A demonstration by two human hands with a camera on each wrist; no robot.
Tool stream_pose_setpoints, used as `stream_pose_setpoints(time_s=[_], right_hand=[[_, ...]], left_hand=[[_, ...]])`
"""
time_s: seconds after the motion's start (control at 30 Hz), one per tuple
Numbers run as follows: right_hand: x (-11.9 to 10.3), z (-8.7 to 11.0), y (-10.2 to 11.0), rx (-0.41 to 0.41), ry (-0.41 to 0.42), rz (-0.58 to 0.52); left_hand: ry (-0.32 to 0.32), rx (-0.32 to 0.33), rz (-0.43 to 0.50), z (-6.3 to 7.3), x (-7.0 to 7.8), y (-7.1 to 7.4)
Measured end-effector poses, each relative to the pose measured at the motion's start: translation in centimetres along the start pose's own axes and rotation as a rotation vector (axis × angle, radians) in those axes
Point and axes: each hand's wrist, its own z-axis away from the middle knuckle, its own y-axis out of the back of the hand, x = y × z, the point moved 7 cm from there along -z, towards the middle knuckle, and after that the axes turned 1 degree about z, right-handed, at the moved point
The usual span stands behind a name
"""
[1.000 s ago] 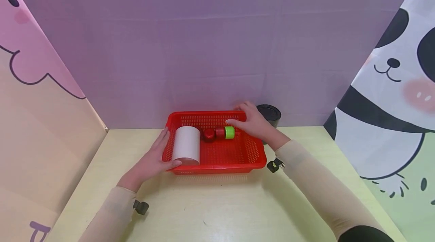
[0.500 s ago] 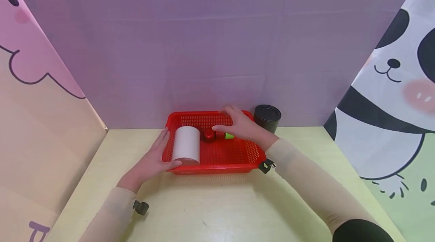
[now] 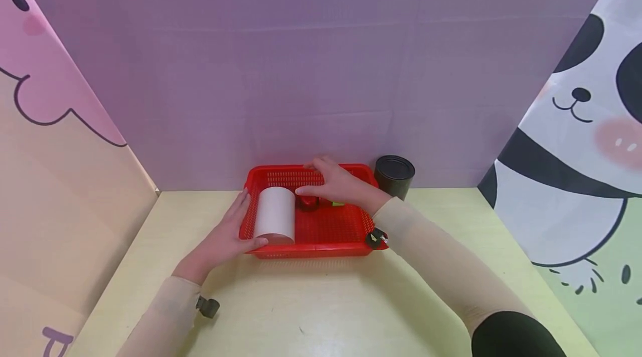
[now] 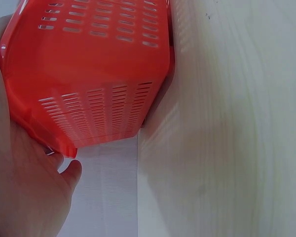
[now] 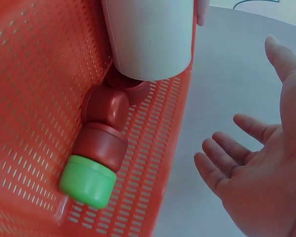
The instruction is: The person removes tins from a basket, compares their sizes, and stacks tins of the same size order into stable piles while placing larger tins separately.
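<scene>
A red plastic basket [image 3: 346,229] with slotted walls stands on the table. My left hand [image 3: 225,237] holds its left end, thumb over the front rim and fingers along the left side. Against the rim, the palm and fingertips show in the left wrist view. My right hand [image 3: 338,181] is over the basket, fingers spread and holding nothing, partly covering the small things beneath. Inside lie a large white cylinder [image 3: 275,212] on the left and several small rounded pieces in a row: dark red ones [image 5: 106,106] and a green one [image 5: 89,180] at the end.
A black lidded can [image 3: 395,173] stands behind the basket's right corner, close to the purple backdrop [image 3: 321,67]. The pale wooden table [image 3: 301,301] extends in front. Printed panels flank it, a panda panel [image 3: 582,179] on the right.
My right hand has moved left from the basket's back right corner, across the green and red pieces, toward the white cylinder. The black can is now uncovered. My left hand and the basket have stayed put.
</scene>
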Motion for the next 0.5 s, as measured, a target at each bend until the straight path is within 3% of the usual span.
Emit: stream_pose_setpoints(time_s=[0.37, 0.5], right_hand=[[-0.6, -1.6, -2.4, -0.098, 0.004, 0.047], [-0.9, -2.1, -2.8, -0.127, 0.008, 0.016]], left_hand=[[0.013, -0.002, 0.020, -0.2, 0.2, -0.2], [0.009, 0.000, 0.015, -0.3, 0.1, -0.2]])
